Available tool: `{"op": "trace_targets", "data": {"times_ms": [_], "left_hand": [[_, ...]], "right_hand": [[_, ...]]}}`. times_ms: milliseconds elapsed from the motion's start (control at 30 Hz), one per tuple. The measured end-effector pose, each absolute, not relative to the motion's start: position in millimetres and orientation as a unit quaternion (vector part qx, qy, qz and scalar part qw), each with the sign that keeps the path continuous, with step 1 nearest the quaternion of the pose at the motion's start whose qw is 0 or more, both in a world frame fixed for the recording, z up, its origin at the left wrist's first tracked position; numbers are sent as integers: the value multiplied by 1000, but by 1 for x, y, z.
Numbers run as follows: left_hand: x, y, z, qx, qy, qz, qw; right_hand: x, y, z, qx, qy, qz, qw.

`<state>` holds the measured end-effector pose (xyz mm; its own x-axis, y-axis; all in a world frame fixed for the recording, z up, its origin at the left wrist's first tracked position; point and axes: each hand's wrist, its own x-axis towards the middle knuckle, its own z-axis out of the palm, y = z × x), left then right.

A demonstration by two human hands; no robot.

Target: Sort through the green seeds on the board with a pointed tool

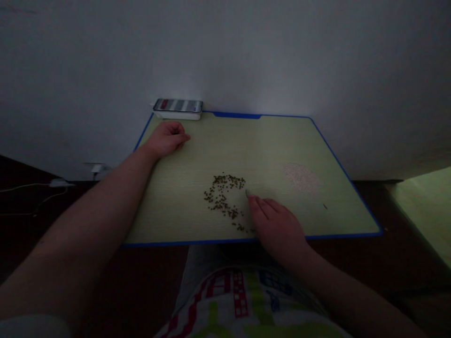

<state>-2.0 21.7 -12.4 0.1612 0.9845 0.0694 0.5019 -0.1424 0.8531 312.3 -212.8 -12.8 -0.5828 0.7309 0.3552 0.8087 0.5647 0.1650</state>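
Small dark greenish seeds, like mung beans point(221, 203), lie scattered in a rough C shape near the front middle of a pale folding table point(239, 145). My right hand point(276, 225) rests just right of them, its fingers pressed together and pointing at the seeds. A small greyish tip shows at its fingertips; whether it is a nail or something held I cannot tell. On the far left of the tabletop, my left hand point(168, 139) is curled closed, thumb against the fingers. A dark spot shows inside its curl, and the palm is hidden.
Pale grains, perhaps rice point(302, 178), are spread on the right side. A small dark sliver point(325, 206) lies near them. Behind my left hand a phone point(178, 105) rests on a white box point(178, 115). The wall point(232, 56) borders the table's back edge; a plug and cables point(97, 168) hang left.
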Motion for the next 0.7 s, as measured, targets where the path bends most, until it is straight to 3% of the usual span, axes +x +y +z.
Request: {"op": "trace_targets", "data": {"times_ms": [267, 533, 700], "left_hand": [[-1, 21, -12, 674, 541, 357, 353], [-2, 25, -17, 673, 538, 364, 354], [-1, 23, -14, 666, 547, 357, 359]], "right_hand": [[356, -176, -17, -566, -802, -177, 69], [356, -218, -19, -371, -907, -124, 156], [350, -220, -13, -331, -919, -81, 200]]}}
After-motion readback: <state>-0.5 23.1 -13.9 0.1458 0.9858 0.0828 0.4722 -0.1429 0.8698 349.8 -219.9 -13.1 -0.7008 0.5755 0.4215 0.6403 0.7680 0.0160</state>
